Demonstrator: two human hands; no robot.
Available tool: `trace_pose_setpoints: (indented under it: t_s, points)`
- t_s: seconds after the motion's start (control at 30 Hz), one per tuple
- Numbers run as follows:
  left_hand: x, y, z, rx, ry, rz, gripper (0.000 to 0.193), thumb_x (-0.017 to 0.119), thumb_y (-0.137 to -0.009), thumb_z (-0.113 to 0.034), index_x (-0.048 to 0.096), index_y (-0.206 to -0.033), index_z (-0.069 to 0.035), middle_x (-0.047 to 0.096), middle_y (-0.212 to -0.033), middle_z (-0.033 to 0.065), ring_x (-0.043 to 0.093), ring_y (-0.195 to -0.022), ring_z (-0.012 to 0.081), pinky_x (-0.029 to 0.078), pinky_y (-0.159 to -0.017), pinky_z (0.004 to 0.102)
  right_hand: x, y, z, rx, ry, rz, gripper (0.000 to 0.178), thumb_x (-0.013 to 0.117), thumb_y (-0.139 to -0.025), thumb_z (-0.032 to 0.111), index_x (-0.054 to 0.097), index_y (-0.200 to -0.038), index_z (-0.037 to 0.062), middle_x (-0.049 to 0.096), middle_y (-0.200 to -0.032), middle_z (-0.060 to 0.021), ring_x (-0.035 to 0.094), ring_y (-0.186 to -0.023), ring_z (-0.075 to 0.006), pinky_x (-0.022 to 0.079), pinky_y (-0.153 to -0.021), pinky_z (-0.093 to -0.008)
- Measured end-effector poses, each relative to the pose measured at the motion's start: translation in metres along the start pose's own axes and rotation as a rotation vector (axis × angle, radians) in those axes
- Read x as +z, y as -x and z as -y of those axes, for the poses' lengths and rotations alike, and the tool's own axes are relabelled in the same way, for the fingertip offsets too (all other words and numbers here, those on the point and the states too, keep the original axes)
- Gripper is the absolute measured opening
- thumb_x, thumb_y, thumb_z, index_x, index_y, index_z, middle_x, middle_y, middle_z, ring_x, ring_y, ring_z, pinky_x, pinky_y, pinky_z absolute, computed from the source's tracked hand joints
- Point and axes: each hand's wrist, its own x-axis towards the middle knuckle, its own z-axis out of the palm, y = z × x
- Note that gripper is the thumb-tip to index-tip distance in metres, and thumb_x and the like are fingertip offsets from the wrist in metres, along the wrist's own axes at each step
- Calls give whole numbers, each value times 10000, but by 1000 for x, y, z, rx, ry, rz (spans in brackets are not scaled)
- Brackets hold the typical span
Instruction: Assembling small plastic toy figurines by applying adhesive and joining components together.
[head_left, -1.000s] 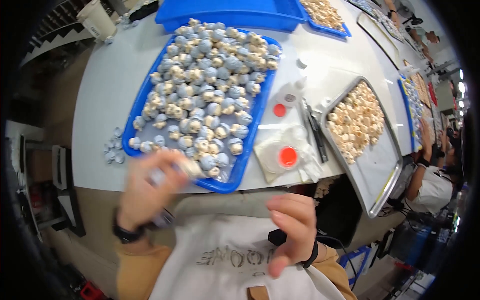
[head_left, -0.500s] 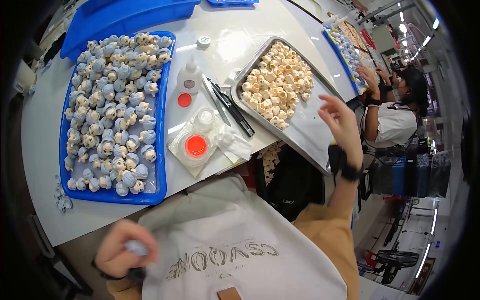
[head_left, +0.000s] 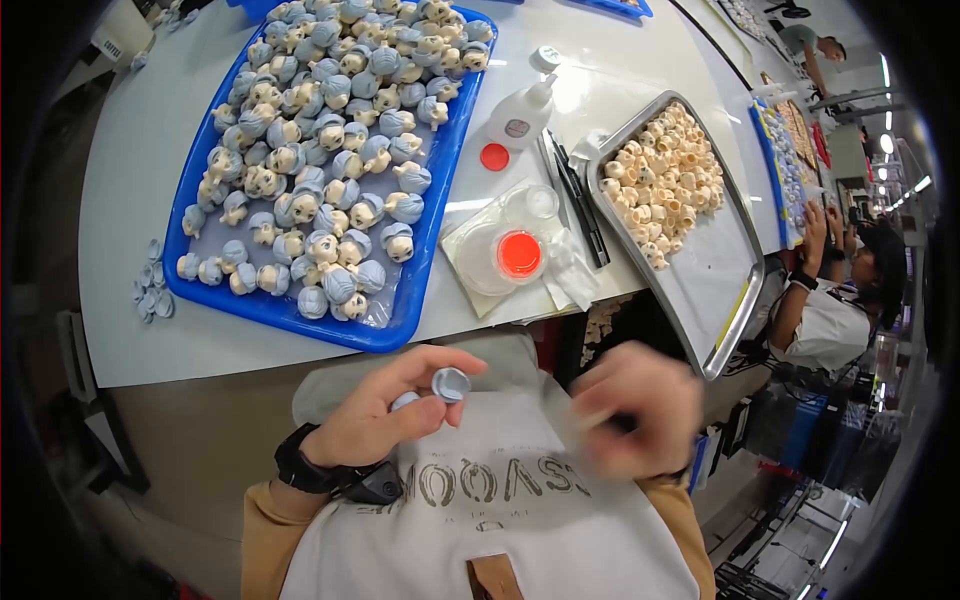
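Ridged blue-and-cream heads (head_left: 336, 92) crowd a rimmed blue tray (head_left: 390, 339) beyond my left fingers (head_left: 425, 362), which pinch a smooth, hollow blue-grey cap (head_left: 452, 385); my right fingers (head_left: 603, 398) blur, their grip unreadable. The tabletop (head_left: 120, 220) edge lies beyond both, open room between them.

The cupped piece (head_left: 452, 386) at lower centre was blue-grey. At upper left, the tray (head_left: 404, 326) was bright blue, its heads (head_left: 398, 242) cream and blue-grey; the hollow pieces (head_left: 665, 175) at upper right, cream.
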Motion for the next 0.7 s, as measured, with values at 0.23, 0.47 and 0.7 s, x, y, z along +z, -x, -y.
trace_pose_setpoints:
  t_s: [0.23, 0.47, 0.7]
  points:
    - [10, 5, 0, -40, -74, -139, 311, 390, -994, -187, 475, -1219, 11, 549, -933, 18, 411, -620, 28, 349, -550, 174, 82, -10, -18, -111, 149, -62, 242, 782, -688, 120, 599, -830, 54, 524, -671, -58, 524, -567, -220, 389, -494, -330]
    - [-3, 18, 10, -9, 17, -108, 287, 441, -995, -206, 494, -1206, -18, 534, -962, -30, 453, -728, 11, 371, -607, 163, 88, -11, -18, -146, 171, -70, 425, 842, -614, 211, 674, -967, 44, 577, -737, -53, 540, -644, -190, 415, -547, -294]
    - [-9, 13, 7, 7, 121, -59, 275, 481, -982, -238, 520, -1151, -26, 524, -916, -34, 459, -752, 25, 390, -656, 179, 82, -14, -10, -135, 176, 9, 444, 787, -563, -23, 693, -995, 24, 622, -867, -94, 568, -734, -219, 449, -624, -306]
